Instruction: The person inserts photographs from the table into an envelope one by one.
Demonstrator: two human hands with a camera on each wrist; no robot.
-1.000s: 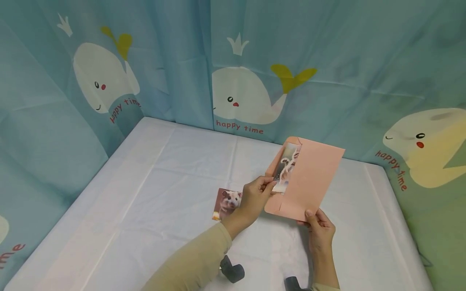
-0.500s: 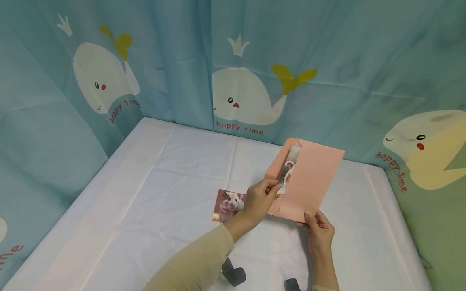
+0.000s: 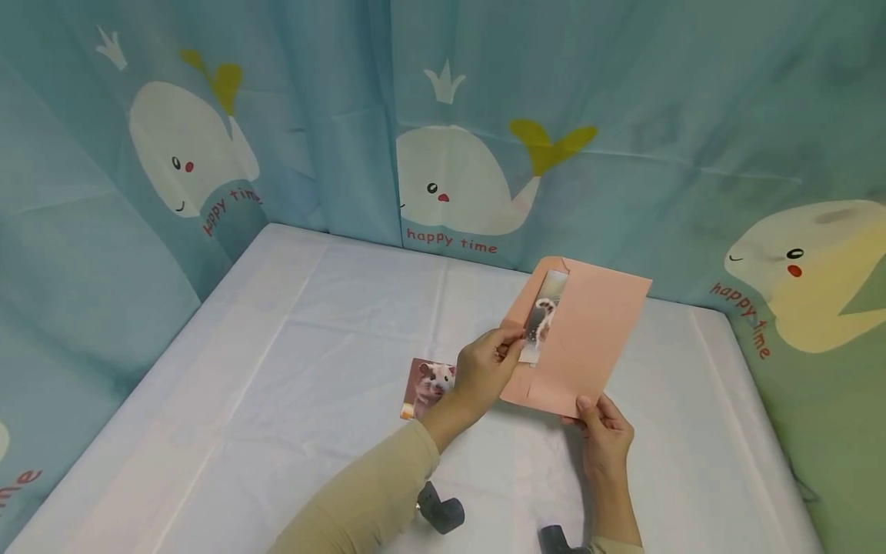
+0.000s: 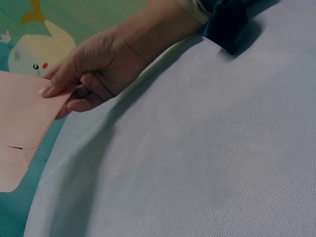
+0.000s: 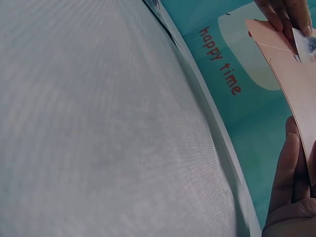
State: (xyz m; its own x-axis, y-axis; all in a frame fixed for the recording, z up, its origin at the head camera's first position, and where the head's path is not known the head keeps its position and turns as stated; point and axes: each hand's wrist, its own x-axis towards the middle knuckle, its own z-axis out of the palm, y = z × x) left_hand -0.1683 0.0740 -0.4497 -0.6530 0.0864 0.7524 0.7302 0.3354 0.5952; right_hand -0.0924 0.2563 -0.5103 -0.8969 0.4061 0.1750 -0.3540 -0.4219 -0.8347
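My left hand [image 3: 487, 365] pinches the left edge of a picture card [image 3: 543, 315] showing a white furry animal. The card sits partly inside a pink envelope [image 3: 598, 331]; its right part is hidden behind the front panel. The envelope is held tilted above the table, flap [image 3: 517, 319] spread to the left. My right hand [image 3: 605, 435] grips its lower edge, thumb on the front and fingers behind. The left wrist view shows this right hand [image 4: 101, 66] on the envelope's edge. In the right wrist view, left-hand fingertips [image 5: 291, 17] hold the card [image 5: 307, 45] at the opening.
A second card [image 3: 425, 388] with a hamster picture lies on the white-covered table [image 3: 332, 331], partly hidden by my left forearm. Black devices [image 3: 441, 512] show beside the forearms. Blue-green curtains [image 3: 332, 100] printed with whales stand around the table.
Less of the animal card shows than a second ago. My left hand moved right toward the opening, then slightly back left. My right hand keeps its grip on the envelope.
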